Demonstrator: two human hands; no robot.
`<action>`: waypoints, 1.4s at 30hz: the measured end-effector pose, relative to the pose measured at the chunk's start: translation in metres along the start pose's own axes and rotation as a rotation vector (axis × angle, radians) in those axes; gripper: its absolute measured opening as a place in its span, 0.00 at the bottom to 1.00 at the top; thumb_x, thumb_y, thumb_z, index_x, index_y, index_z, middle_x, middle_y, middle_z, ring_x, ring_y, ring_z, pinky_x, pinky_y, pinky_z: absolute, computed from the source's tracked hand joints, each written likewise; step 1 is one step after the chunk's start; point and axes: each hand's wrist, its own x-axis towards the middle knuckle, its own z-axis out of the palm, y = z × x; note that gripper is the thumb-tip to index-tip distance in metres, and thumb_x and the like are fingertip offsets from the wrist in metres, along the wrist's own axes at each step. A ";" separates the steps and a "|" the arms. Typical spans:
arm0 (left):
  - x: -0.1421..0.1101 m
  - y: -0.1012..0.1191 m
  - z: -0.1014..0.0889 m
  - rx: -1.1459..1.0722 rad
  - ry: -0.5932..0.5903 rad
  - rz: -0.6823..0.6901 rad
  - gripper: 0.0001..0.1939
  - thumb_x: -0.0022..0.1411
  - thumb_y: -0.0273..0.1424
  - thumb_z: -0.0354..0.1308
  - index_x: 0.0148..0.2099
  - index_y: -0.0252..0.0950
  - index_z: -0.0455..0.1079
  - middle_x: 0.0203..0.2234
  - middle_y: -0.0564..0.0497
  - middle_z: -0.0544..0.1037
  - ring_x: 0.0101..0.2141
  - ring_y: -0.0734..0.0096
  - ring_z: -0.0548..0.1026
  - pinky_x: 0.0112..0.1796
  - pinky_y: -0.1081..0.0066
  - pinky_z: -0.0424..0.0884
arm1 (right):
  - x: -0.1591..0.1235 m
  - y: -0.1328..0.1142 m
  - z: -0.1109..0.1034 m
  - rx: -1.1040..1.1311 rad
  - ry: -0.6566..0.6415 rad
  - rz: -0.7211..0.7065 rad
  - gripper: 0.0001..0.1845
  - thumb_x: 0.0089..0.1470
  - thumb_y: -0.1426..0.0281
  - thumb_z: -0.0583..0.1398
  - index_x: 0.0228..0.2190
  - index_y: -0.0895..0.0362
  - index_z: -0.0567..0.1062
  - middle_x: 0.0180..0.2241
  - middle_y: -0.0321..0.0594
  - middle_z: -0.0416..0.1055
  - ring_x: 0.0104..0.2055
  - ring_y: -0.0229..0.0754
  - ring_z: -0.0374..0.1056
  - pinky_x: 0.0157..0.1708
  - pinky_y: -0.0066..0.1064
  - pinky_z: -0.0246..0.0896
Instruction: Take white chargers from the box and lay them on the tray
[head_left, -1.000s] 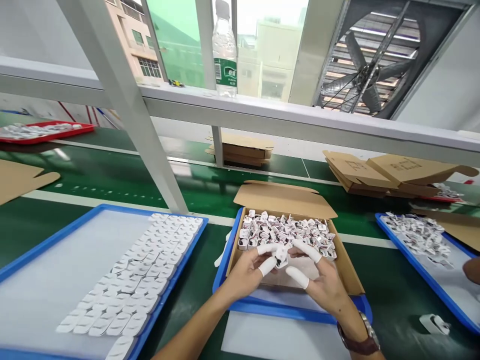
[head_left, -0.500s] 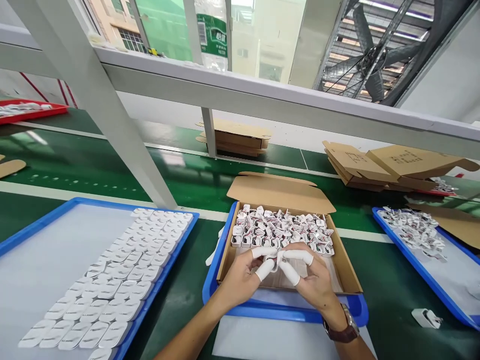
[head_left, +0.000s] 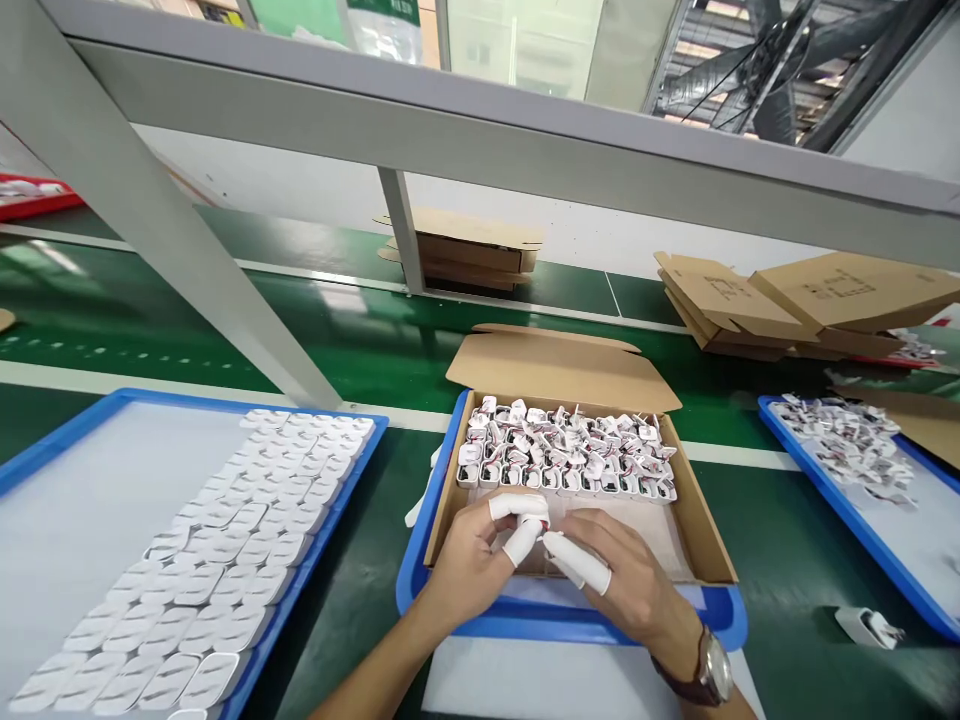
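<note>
My left hand (head_left: pixel 476 560), white finger cots on thumb and forefinger, pinches a small white plastic part (head_left: pixel 537 507) with a bit of red at its lower edge. Close beside it on the right, my right hand (head_left: pixel 619 575) has its cotted fingertips pressed together; whatever they grip is too small to make out. Both hands are over the front of an open cardboard box (head_left: pixel 705 545). Behind them in the box, rows of small white housings (head_left: pixel 562 478) with dark and red wires stand packed together. The box rests in a blue tray (head_left: pixel 555 622).
At left, a blue-rimmed tray (head_left: pixel 120 400) holds rows of white rounded-square pieces (head_left: pixel 217 570). Another blue tray (head_left: pixel 840 500) at right carries a heap of wired white parts (head_left: pixel 847 445). One loose white housing (head_left: pixel 866 627) lies on the green table. Flattened cartons (head_left: pixel 810 300) lie farther back.
My right hand has turned, and its fingertips have moved slightly down and closed together, off the sides of the part. The left hand keeps its pinch. The view has tilted downward.
</note>
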 end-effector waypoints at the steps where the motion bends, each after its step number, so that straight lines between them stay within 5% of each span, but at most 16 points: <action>1: 0.000 0.000 0.000 -0.010 0.009 -0.007 0.06 0.63 0.30 0.64 0.42 0.38 0.81 0.44 0.45 0.83 0.42 0.60 0.81 0.42 0.67 0.78 | 0.000 0.000 0.000 0.009 -0.008 0.000 0.22 0.65 0.78 0.53 0.59 0.58 0.67 0.47 0.53 0.76 0.47 0.52 0.74 0.43 0.45 0.78; 7: 0.003 0.000 -0.001 -0.060 0.032 -0.167 0.09 0.57 0.33 0.69 0.41 0.35 0.81 0.41 0.44 0.85 0.43 0.57 0.83 0.47 0.62 0.79 | 0.004 0.000 0.012 -0.145 0.194 -0.148 0.37 0.57 0.85 0.60 0.65 0.57 0.61 0.50 0.55 0.74 0.52 0.54 0.71 0.48 0.52 0.75; 11: 0.001 0.001 -0.003 -0.134 0.006 -0.206 0.19 0.59 0.35 0.68 0.52 0.36 0.77 0.47 0.43 0.84 0.49 0.57 0.81 0.55 0.59 0.76 | 0.006 0.002 0.011 -0.087 0.274 -0.101 0.37 0.56 0.86 0.60 0.64 0.53 0.63 0.48 0.52 0.74 0.50 0.53 0.71 0.46 0.52 0.74; 14: 0.000 0.002 -0.003 -0.180 -0.007 -0.204 0.18 0.58 0.35 0.70 0.50 0.35 0.78 0.48 0.43 0.84 0.49 0.56 0.81 0.56 0.59 0.76 | 0.006 0.005 0.009 -0.040 0.299 -0.084 0.35 0.58 0.85 0.59 0.63 0.51 0.64 0.48 0.51 0.74 0.50 0.52 0.71 0.44 0.50 0.74; 20: 0.001 0.000 -0.002 -0.233 0.037 -0.218 0.18 0.50 0.32 0.75 0.45 0.36 0.82 0.44 0.46 0.85 0.46 0.54 0.82 0.52 0.59 0.78 | 0.006 0.007 0.013 0.060 0.272 -0.075 0.32 0.59 0.84 0.59 0.61 0.51 0.66 0.48 0.48 0.73 0.50 0.50 0.69 0.45 0.48 0.72; 38: -0.004 -0.012 -0.001 -0.153 -0.032 -0.049 0.16 0.61 0.30 0.68 0.52 0.42 0.81 0.50 0.48 0.83 0.45 0.60 0.83 0.48 0.66 0.81 | 0.008 -0.004 0.003 0.221 0.127 0.079 0.29 0.61 0.80 0.62 0.60 0.48 0.67 0.52 0.46 0.70 0.54 0.47 0.69 0.51 0.44 0.71; 42: -0.004 -0.010 -0.001 -0.148 -0.029 -0.124 0.18 0.58 0.31 0.71 0.51 0.40 0.81 0.48 0.47 0.84 0.45 0.59 0.83 0.50 0.65 0.80 | 0.006 -0.002 0.005 0.152 0.205 -0.032 0.32 0.59 0.83 0.62 0.60 0.48 0.68 0.53 0.47 0.73 0.55 0.48 0.70 0.52 0.47 0.71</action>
